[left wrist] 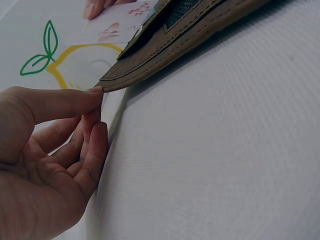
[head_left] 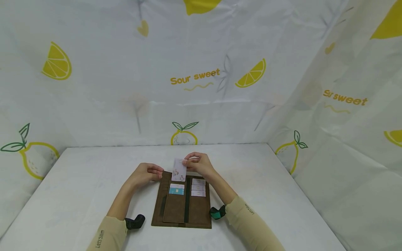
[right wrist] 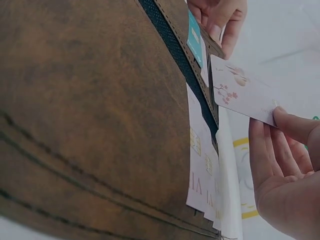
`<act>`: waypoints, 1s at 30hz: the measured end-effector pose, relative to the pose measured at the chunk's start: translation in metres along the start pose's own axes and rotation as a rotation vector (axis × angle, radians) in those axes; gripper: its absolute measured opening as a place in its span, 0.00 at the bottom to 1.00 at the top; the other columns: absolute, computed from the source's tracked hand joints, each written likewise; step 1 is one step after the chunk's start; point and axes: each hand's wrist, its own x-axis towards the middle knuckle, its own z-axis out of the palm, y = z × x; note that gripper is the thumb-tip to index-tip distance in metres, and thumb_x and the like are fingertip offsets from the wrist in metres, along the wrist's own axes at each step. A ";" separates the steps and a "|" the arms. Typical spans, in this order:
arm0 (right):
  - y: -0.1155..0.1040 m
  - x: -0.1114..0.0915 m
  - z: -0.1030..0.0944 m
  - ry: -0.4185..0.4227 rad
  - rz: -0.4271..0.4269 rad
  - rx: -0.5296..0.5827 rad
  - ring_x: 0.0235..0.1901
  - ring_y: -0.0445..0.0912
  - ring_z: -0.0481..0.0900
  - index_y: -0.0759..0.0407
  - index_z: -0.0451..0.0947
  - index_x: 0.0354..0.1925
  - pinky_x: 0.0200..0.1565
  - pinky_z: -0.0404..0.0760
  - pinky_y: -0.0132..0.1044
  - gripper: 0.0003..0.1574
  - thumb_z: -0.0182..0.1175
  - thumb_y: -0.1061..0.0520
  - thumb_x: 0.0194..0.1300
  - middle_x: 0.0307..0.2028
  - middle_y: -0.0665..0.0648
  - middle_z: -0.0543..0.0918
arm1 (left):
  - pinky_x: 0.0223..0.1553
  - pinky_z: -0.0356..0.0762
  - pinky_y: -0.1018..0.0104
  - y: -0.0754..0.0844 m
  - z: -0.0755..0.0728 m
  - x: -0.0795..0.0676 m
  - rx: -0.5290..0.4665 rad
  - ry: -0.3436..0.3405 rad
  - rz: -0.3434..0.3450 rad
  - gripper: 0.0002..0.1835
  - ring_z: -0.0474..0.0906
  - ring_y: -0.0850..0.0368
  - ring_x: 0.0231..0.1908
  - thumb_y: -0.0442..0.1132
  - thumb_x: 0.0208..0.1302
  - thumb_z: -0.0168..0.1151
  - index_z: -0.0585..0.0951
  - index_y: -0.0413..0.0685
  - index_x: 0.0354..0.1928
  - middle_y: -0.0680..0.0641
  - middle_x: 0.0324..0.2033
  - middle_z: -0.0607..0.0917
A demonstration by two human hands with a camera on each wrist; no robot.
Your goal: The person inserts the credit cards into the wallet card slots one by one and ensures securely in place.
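Observation:
A brown leather wallet [head_left: 176, 209] lies spread flat on the table. My left hand [head_left: 145, 176] pinches its upper left corner between thumb and fingers, as the left wrist view shows at the wallet corner [left wrist: 112, 82]. Between the thumb and fingers of my right hand [head_left: 201, 164] is a pale card [head_left: 178, 170] with a pink floral print. The card stands over the wallet's top left part, its lower end close to the slots; whether it touches them I cannot tell. Below it, a blue and white card [head_left: 177, 189] sits in a left slot.
Several pale cards [head_left: 198, 188] overlap in the wallet's right-hand slots. The white table [head_left: 257, 181] reaches back to a lemon-print cloth [head_left: 119, 87]. Black bands [head_left: 135, 221] are worn at both wrists, near the wallet's lower sides.

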 end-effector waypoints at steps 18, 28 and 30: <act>0.001 0.003 0.009 0.007 -0.011 -0.047 0.37 0.42 0.91 0.68 0.85 0.51 0.48 0.92 0.41 0.13 0.71 0.61 0.73 0.44 0.65 0.94 | 0.40 0.81 0.70 0.001 0.001 0.001 0.002 0.009 -0.009 0.12 0.85 0.63 0.36 0.29 0.69 0.70 0.87 0.32 0.52 0.45 0.37 0.93; 0.001 0.001 0.010 0.010 0.003 -0.087 0.32 0.41 0.90 0.67 0.84 0.49 0.45 0.92 0.40 0.12 0.71 0.61 0.73 0.44 0.66 0.94 | 0.40 0.81 0.71 0.002 0.001 -0.001 0.012 0.010 0.003 0.13 0.85 0.64 0.36 0.30 0.69 0.71 0.87 0.31 0.52 0.44 0.38 0.93; 0.002 0.002 0.010 0.006 -0.001 -0.092 0.31 0.41 0.90 0.68 0.84 0.49 0.44 0.92 0.40 0.12 0.70 0.61 0.73 0.44 0.67 0.94 | 0.40 0.81 0.71 0.003 0.000 -0.001 0.008 0.010 0.000 0.13 0.85 0.63 0.36 0.30 0.69 0.71 0.87 0.31 0.52 0.44 0.38 0.92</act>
